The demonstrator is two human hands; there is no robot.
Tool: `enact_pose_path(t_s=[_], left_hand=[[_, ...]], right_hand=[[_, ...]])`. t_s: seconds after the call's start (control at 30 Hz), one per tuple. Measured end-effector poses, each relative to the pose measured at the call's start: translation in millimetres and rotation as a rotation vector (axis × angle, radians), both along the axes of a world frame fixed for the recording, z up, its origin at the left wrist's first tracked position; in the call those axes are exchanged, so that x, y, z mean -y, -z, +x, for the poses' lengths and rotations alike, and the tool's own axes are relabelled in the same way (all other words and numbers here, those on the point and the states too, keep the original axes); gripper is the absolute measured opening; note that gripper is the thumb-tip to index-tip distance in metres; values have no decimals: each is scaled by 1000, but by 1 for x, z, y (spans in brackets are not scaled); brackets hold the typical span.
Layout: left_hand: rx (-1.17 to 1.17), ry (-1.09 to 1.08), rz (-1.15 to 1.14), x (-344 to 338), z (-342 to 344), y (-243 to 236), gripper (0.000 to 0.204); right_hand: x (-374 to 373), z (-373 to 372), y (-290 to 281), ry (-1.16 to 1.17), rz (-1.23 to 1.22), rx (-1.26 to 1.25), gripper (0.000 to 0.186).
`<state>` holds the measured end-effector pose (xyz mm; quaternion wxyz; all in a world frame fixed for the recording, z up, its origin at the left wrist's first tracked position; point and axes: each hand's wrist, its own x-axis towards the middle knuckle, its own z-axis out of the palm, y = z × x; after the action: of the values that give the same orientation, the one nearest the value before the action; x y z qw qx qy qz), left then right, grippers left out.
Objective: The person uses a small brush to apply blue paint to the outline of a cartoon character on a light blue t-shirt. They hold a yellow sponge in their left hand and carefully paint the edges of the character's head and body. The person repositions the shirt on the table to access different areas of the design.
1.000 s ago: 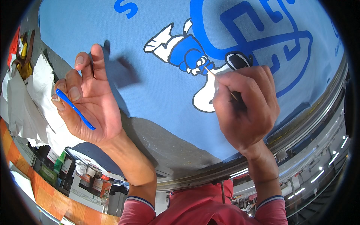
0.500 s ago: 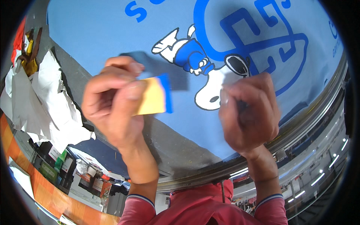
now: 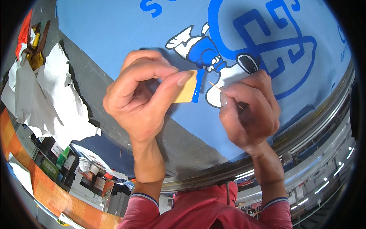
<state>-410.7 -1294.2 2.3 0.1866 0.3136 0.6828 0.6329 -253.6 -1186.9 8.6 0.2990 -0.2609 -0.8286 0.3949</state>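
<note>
My left hand (image 3: 141, 91) pinches a small tan card (image 3: 183, 91) with blue paint along its right edge. My right hand (image 3: 251, 108) is closed round a thin wooden stick (image 3: 212, 84), its tip just right of the card. Under both hands lies light blue fabric (image 3: 106, 23) printed with darker blue lettering and line shapes. A white, blue and black cartoon dog figure (image 3: 198, 51) is on it, partly behind my hands. Dark grey board (image 3: 190, 149) shows along the fabric's lower left edge.
Crumpled white paper (image 3: 53, 99) and brown and yellow scraps (image 3: 36, 45) sit at the left. Beyond are an orange wooden strip (image 3: 53, 194) and cluttered bottles and boxes (image 3: 80, 171). A metal rail (image 3: 320, 110) curves along the near and right side.
My left hand has turned over from palm up, where blue showed side-on, and moved right, bringing the card beside the stick. My right hand has drawn slightly back from the figure.
</note>
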Motion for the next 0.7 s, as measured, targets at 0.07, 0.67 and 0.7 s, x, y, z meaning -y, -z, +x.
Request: enact_pose_path(t_s=[0.07, 0.67, 0.7], left_hand=[[0, 2, 5, 0, 0, 0, 22], [-22, 50, -98, 2, 1, -7, 18], [-18, 48, -94, 2, 2, -6, 18]], right_hand=[[-1, 1, 0, -24, 12, 6, 32], [-2, 0, 4, -22, 42, -18, 32], [-2, 0, 5, -22, 35, -23, 32]])
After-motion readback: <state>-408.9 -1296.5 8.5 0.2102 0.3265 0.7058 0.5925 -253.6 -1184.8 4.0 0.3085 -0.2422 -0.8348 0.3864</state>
